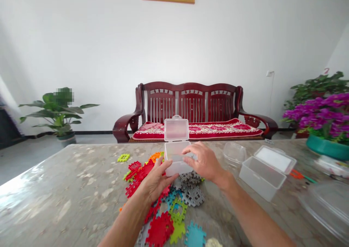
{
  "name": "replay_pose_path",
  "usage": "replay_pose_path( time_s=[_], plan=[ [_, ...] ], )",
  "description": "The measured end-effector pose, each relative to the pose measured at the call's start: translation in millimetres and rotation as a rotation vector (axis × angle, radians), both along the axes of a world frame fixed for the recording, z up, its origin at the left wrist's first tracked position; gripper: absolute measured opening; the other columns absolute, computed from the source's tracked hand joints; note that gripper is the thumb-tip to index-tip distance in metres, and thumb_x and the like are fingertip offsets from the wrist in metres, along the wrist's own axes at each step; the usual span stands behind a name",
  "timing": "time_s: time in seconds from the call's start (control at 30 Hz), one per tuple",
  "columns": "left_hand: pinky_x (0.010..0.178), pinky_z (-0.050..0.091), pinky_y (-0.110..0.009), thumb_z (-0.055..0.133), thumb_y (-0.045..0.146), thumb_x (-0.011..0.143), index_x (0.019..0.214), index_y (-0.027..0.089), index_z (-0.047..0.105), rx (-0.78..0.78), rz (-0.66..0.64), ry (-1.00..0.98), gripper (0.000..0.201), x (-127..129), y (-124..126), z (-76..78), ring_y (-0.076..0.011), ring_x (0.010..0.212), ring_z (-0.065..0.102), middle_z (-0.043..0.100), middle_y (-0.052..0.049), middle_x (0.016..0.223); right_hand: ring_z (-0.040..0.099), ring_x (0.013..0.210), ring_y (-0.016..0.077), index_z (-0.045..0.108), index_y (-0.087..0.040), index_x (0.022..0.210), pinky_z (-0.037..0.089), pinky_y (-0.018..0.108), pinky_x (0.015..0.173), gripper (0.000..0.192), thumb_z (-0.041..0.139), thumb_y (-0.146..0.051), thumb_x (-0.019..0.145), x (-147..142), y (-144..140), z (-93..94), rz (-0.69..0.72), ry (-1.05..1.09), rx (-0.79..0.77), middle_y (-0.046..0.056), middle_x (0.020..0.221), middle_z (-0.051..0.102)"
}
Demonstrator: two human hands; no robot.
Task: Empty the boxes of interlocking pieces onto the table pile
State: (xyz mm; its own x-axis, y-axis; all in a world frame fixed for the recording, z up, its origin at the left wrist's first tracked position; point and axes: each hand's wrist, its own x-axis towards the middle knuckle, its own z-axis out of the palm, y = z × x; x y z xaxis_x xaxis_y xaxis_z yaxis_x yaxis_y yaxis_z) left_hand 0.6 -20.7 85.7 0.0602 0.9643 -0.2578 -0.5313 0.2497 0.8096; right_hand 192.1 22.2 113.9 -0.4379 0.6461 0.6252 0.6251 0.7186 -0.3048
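Observation:
A small translucent plastic box (177, 168) is held up over the pile, its hinged lid (176, 130) standing open at the back. My left hand (156, 179) supports it at the lower left, thumb against the front and fingers reaching under. At the box's right side, my right hand (204, 160) has its fingers and thumb bent round the wall and over the opening. Below lie loose notched plastic building pieces: red ones (160, 229), grey ones (193, 195), green ones (178, 210) and blue ones (195, 235). No piece shows clearly inside the box.
On the marbled table (68, 188), a second translucent box (263, 176) stands open at the right. Near it are a clear lidded container (234, 153), orange scissors (296, 174) and a large clear cover (329, 207). A flower pot (328, 147) stands far right; a wooden bench (191, 101) is behind.

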Motion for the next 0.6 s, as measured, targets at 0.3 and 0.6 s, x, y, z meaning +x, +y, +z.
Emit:
replay_pose_path(
  time_s=[0.3,0.6],
  plan=[
    [0.093,0.053,-0.035,0.072,0.041,0.082,0.148,0.029,0.034,0.057,-0.097,0.103,0.077,-1,3,-8.2,-0.0202,0.102,0.069,0.057,-0.013,0.136,0.065,0.090,0.0199,0.071,-0.026,0.088,0.034,0.032,0.079,0.014,0.058,-0.025,0.091,18,12,-3.9,-0.196,-0.427,-0.003,0.003,0.091,0.076],
    [0.097,0.050,-0.041,0.069,0.042,0.080,0.141,0.020,0.043,0.305,0.345,0.629,0.070,-34,32,-37.7,-0.0267,0.117,0.061,0.048,-0.018,0.141,0.067,0.093,0.0214,0.071,-0.027,0.103,0.035,0.032,0.081,0.021,0.053,-0.033,0.094,75,90,-22.7,-0.634,-0.485,-0.099,0.007,0.099,0.076]
  ],
)
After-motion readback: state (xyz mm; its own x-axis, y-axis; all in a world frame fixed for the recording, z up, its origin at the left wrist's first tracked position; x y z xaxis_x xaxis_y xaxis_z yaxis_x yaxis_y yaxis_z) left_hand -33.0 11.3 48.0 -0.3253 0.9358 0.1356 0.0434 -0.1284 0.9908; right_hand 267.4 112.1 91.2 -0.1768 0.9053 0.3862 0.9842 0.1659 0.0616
